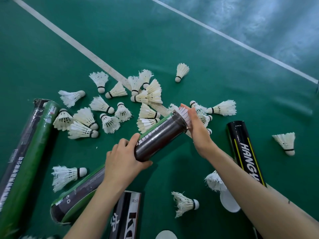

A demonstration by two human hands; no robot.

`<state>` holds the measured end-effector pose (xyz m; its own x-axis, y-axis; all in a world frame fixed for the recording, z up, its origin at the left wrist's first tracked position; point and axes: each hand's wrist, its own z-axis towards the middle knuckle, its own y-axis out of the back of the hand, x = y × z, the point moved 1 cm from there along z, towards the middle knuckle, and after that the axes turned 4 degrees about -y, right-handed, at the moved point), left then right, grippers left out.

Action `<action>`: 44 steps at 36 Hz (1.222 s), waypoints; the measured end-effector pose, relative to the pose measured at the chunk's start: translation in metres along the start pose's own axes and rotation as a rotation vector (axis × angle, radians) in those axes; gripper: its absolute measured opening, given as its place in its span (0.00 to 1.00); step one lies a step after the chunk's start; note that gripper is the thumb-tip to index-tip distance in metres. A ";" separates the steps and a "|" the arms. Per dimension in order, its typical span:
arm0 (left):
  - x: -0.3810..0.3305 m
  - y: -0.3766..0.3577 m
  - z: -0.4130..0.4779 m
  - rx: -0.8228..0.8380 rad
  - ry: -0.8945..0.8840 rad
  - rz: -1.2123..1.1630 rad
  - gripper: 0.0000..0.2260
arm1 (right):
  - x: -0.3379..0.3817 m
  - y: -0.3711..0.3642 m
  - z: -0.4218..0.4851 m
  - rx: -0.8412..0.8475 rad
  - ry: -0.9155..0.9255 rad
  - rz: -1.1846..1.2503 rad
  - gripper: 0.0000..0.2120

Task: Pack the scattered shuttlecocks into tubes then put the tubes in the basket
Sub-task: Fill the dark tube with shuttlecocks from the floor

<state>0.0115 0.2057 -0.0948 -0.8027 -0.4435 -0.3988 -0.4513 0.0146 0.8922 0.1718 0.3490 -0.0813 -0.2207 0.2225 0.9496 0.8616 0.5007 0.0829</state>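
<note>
My left hand (123, 158) grips the near end of a dark tube with a green strip (160, 135), held off the floor and tilted away from me. At the tube's far mouth, a white shuttlecock (183, 114) sticks out feathers first. My right hand (196, 126) has its fingers extended against those feathers. Several loose shuttlecocks (103, 109) lie scattered on the green court floor (172, 49) beyond the tube. More shuttlecocks lie nearer me, one at the left (67, 176) and one below the tube (185, 203).
Other tubes lie on the floor: two long ones at the left (29, 149), a green and black one (79, 192) under my left forearm, a black and white one (126, 214) and a black "HANGYU" tube (245, 152) at the right. White court lines (86, 52) cross the floor. No basket shows.
</note>
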 end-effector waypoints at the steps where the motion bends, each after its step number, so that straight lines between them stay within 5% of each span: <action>1: 0.000 0.000 0.000 -0.005 0.001 -0.002 0.37 | 0.000 0.000 -0.001 0.012 0.003 0.013 0.33; 15: -0.004 -0.011 0.007 0.041 -0.005 0.035 0.39 | -0.018 0.003 -0.004 0.045 -0.042 -0.029 0.43; 19: -0.007 -0.016 0.009 0.053 -0.010 0.058 0.39 | -0.022 0.012 0.000 0.087 -0.108 -0.013 0.31; 23: -0.011 -0.021 0.015 0.114 0.018 0.102 0.40 | -0.024 0.032 0.013 -0.132 -0.090 -0.239 0.13; 27: -0.014 -0.027 0.020 0.150 0.039 0.128 0.40 | -0.034 0.061 0.022 -0.286 -0.115 -0.563 0.17; 33: -0.013 -0.035 0.022 0.188 0.037 0.135 0.41 | -0.056 0.080 0.022 -0.047 -0.046 -1.176 0.32; 40: -0.012 -0.039 0.026 0.205 0.033 0.133 0.41 | -0.062 0.103 0.013 0.131 -0.027 -1.379 0.35; 44: -0.011 -0.039 0.024 0.192 0.026 0.131 0.41 | -0.059 0.107 0.007 0.193 -0.051 -1.436 0.27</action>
<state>0.0286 0.2317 -0.1305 -0.8500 -0.4499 -0.2741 -0.4116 0.2423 0.8785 0.2739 0.3956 -0.1303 -0.8440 -0.5315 0.0724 -0.1852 0.4154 0.8906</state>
